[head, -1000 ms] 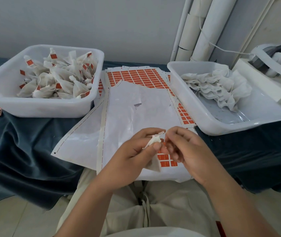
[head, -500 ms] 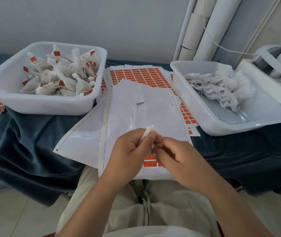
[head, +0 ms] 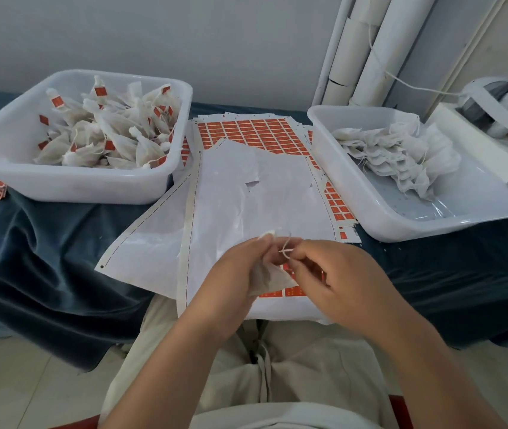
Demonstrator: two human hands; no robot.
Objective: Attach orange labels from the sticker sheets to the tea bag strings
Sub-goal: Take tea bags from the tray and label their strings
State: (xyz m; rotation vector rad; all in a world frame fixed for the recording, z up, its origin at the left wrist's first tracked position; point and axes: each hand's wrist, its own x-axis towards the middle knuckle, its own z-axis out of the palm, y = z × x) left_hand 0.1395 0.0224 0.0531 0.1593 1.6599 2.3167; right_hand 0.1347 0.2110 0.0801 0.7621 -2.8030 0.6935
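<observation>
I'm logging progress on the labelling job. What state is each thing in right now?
left hand: grips tea bag
right hand: pinches string
tea bag: held over top sheet, no label seen
left tub: holds labelled bags
right tub: holds unlabelled bags
top sheet: mostly peeled
rear sheet: full of orange labels

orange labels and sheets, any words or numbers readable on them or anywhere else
No text is legible in this view.
Back orange labels: too small to read.
Nearest orange labels: pale marks, blurred.
Tea bag labels in the left tub: too blurred to read.
</observation>
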